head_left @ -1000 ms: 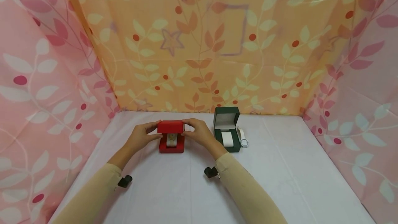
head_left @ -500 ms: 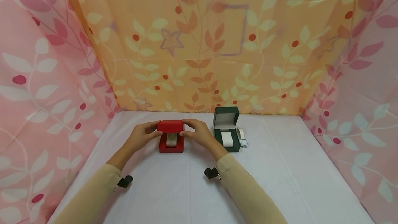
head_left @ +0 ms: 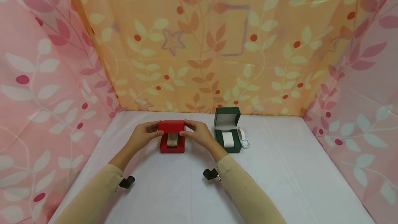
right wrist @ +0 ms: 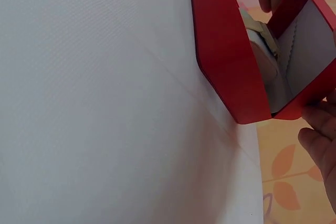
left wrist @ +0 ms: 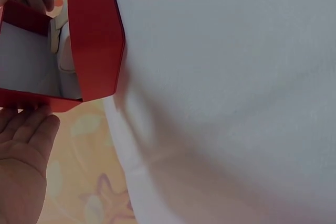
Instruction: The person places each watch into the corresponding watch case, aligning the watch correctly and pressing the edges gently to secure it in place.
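A red watch box (head_left: 172,126) sits on the left half of the table with its lid part-way raised. Inside it, a light-strapped watch (head_left: 172,140) is wrapped round a pale cushion. My left hand (head_left: 144,134) holds the lid's left side, thumb at the front lower edge and fingers higher up. The right hand (head_left: 199,134) grips the opposite side in the same way. The left wrist view shows the box's red base (left wrist: 97,35) and pale lid lining. In the right wrist view the watch strap (right wrist: 262,32) shows between base and lid.
To the right stands a green watch box (head_left: 227,111), lid up, with a white cushion (head_left: 228,139) inside. A white watch (head_left: 245,143) lies beside it. White cloth (head_left: 273,175) covers the table; patterned curtains (head_left: 199,44) rise behind and at both sides.
The thumbs have shifted slightly onto the front of the red lid, near its lower edge. The lid stays about as far raised; the green box and white watch have not moved.
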`<state>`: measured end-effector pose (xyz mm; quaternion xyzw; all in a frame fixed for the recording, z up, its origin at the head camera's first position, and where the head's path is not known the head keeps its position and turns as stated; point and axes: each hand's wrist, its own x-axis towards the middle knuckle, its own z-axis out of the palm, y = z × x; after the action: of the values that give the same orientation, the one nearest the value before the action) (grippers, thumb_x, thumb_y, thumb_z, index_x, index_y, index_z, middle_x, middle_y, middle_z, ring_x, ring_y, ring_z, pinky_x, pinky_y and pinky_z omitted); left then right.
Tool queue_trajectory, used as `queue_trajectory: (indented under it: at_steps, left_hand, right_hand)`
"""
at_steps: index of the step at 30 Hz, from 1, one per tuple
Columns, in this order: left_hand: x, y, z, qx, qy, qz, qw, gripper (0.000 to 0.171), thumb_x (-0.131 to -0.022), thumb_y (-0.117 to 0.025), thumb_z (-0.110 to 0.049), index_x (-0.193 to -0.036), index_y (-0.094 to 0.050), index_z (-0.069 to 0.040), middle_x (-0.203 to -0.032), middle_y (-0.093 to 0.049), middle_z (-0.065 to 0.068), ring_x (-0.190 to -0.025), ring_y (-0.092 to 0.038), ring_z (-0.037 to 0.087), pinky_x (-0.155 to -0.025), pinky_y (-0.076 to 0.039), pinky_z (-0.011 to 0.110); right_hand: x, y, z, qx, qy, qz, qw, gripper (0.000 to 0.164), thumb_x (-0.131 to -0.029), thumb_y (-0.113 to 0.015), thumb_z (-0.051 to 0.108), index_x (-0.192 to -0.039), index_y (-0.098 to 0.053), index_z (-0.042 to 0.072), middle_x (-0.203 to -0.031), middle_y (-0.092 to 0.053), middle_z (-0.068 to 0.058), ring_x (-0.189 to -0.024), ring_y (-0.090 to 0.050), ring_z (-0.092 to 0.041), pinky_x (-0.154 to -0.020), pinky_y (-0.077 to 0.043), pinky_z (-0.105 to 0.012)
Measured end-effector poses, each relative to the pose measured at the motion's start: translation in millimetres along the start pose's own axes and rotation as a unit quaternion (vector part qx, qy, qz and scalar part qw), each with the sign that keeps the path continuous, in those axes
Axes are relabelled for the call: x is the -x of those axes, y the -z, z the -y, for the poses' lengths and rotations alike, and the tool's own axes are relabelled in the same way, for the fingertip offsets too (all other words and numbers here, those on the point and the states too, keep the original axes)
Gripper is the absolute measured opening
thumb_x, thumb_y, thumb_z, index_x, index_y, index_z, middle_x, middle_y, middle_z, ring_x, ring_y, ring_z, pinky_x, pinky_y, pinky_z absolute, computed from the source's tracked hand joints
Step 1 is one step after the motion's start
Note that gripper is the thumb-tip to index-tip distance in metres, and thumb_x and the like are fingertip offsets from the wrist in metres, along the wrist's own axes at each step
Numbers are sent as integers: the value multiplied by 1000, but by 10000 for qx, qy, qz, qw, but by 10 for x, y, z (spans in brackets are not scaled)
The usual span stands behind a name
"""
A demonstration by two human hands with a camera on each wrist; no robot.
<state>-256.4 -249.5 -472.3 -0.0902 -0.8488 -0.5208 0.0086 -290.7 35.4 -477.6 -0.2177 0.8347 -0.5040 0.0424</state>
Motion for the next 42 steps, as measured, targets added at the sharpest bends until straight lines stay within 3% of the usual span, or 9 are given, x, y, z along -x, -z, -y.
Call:
queue_trajectory:
  at_steps: [7,15,20,32,42]
  left_hand:
    - [54,-38,7,62,20,-270,9996,69,-85,-83,-42,-141,-62,-8,-132,-69,13,-120,-68,28,-98,-56,40]
    - [116,-83,-28,30,82,-443,9990,63,-84,-84,-41,-134,-68,-6,-123,-74,12,-113,-71,26,-93,-59,38]
    - [170,-94,19,140,100,-462,9988,63,-84,-85,-38,-135,-67,-6,-123,-73,12,-113,-72,27,-92,-59,33]
    - [285,-160,38,204,297,-624,9974,61,-83,-86,-38,-134,-69,-10,-121,-74,11,-114,-71,27,-94,-58,32]
    - [336,-249,65,486,139,-738,9960,62,-82,-88,-27,-135,-66,-5,-126,-72,14,-117,-70,28,-90,-57,21]
  right_hand:
    - [25,-38,-8,-292,46,-52,9995,69,-86,-83,39,-146,-59,14,-146,-60,-2,-133,-59,-18,-108,-50,-34]
    - [87,-91,48,-587,-172,-168,9980,70,-86,-83,34,-147,-56,12,-142,-63,-6,-133,-59,-21,-108,-50,-40]
    - [104,-119,55,-591,-167,-168,9980,68,-84,-86,29,-145,-59,12,-144,-61,-3,-133,-59,-21,-109,-49,-42]
    - [170,-218,4,-731,-109,-324,9967,71,-82,-88,26,-145,-56,14,-148,-57,0,-137,-55,-19,-109,-48,-35]
    - [202,-303,-39,-884,-186,-589,9942,68,-81,-88,22,-142,-59,11,-144,-60,0,-135,-56,-17,-105,-50,-33]
